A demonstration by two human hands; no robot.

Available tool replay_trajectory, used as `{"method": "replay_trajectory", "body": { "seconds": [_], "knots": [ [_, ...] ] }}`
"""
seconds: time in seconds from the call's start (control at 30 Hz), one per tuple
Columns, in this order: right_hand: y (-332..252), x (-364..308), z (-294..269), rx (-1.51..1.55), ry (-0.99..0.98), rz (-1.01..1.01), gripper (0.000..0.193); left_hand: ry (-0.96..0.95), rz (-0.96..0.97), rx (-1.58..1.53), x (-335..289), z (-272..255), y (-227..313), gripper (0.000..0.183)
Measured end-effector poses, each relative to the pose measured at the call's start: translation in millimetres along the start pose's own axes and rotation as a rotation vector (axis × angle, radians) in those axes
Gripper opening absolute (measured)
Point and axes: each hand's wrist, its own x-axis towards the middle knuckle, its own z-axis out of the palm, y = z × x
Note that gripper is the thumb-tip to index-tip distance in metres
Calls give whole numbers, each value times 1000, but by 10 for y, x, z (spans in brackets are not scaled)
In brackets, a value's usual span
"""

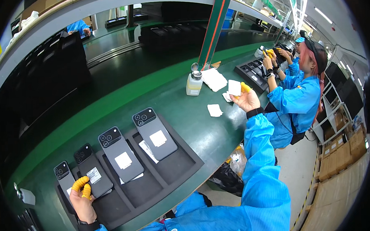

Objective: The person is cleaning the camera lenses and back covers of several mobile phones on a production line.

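My left hand point(83, 202), with yellow finger cots on its fingers, grips the left edge of a dark grey smartphone point(90, 167) with a white label on its back. Its fingers are curled in close together. That phone lies in a black foam tray point(177, 175), camera side up, among three other phones. Two of them, a middle phone point(119, 153) and a right-hand phone point(155, 133), carry white square patches. Off to the right, my right hand point(247, 100) is raised over the bench, pinching a white square wipe point(234, 87).
Beyond the tray stand a pump bottle point(194, 84) of yellowish liquid and a stack of white wipes point(214, 80). One loose wipe point(214, 110) lies nearer. A green post point(215, 29) rises behind. On the right, a co-worker in blue point(298, 98) works at another tray point(251, 75).
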Motion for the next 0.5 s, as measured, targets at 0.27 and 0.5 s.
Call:
{"method": "replay_trajectory", "body": {
  "seconds": [0.27,0.5],
  "knots": [
    [479,-729,826,-288,-385,-108,42,-4,4,-7,14,-21,-25,21],
    [738,-898,1276,-182,-374,58,40,9,4,5,5,-15,-12,21]
  ]
}}
